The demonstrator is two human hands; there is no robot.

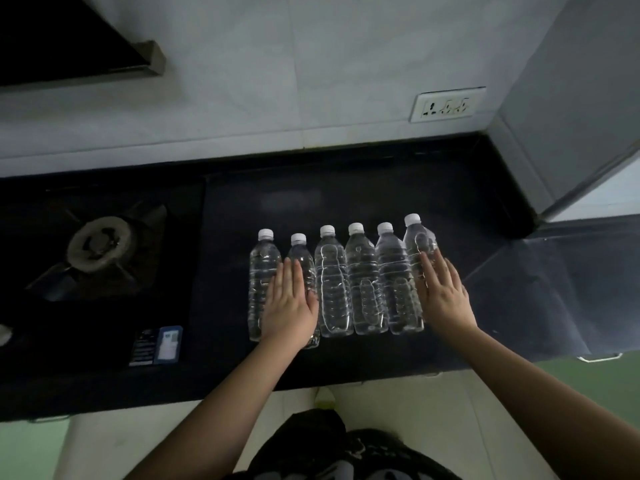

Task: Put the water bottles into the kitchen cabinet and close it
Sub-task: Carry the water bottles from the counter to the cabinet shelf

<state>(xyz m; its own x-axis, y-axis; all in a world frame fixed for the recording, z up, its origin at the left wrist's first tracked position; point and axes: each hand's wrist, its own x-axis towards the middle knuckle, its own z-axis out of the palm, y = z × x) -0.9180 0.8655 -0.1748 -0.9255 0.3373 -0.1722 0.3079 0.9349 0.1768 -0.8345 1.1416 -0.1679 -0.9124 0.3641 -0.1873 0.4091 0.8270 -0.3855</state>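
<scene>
Left hand [290,306] and right hand [444,295], fingers straight, lie flat over the ends of six water bottles [334,285] standing together on the dark table [467,188], likely poised to gather them; cabinet unseen.

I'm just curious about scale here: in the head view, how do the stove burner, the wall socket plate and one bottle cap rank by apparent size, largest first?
1. Stove burner, widest by far.
2. Wall socket plate, clearly smaller, though it lies farther from the camera, so its true size is unsure.
3. Bottle cap on the leftmost bottle, smallest.
</scene>
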